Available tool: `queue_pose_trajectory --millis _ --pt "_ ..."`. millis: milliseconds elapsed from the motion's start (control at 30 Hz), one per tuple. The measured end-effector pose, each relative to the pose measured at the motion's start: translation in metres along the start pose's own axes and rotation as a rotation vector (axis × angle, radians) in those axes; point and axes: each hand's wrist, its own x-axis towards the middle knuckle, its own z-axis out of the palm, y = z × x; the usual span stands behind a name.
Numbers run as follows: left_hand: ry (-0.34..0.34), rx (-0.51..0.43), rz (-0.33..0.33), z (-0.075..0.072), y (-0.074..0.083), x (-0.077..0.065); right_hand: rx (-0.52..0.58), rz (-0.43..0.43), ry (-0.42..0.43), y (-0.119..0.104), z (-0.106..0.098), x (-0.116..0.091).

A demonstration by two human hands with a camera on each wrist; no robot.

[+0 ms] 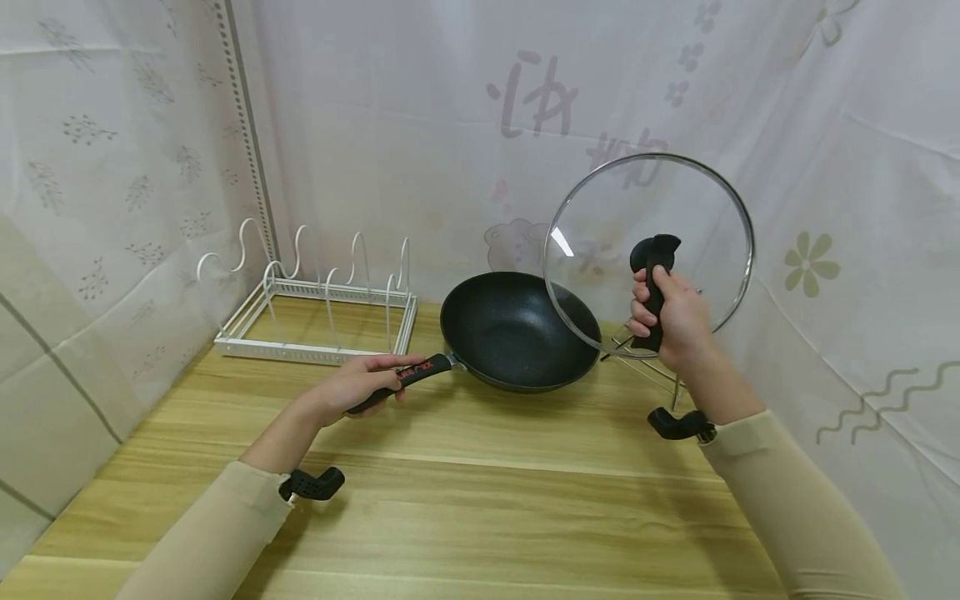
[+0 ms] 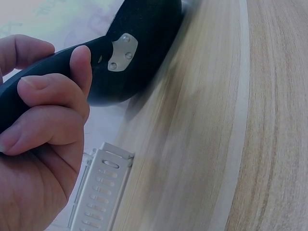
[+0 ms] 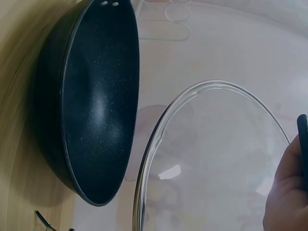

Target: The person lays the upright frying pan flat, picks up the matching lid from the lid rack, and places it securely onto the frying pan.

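Observation:
A black wok [image 1: 517, 333] sits on the wooden table, its inside bare and its handle pointing toward the front left. My left hand [image 1: 360, 387] grips that handle [image 1: 423, 369]; the left wrist view shows the fingers [image 2: 53, 115] curled round it. My right hand [image 1: 678, 317] holds a glass lid [image 1: 600, 217] by its black upright handle [image 1: 654, 308]. The lid stands nearly on edge in the air, to the right of the wok and overlapping its right rim in the head view. In the right wrist view, lid [image 3: 216, 159] and wok [image 3: 96, 110] appear apart.
A white rack [image 1: 315, 357] with curved wire dividers stands at the back left. Behind the right hand is a small metal wire stand [image 1: 660, 375], partly hidden. Patterned curtains [image 1: 420, 125] hang behind and to the sides of the wooden table [image 1: 480, 517].

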Motion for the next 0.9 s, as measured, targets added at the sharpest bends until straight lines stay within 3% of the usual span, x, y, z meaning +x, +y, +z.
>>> queue_pose_trajectory --millis 567,900 --pt "-0.002 -0.002 0.004 -0.001 -0.001 0.001 0.024 0.108 -0.01 0.013 0.006 0.006" --pt "0.005 0.001 -0.008 -0.001 -0.001 0.001 -0.019 0.158 -0.004 0.02 0.01 0.009"
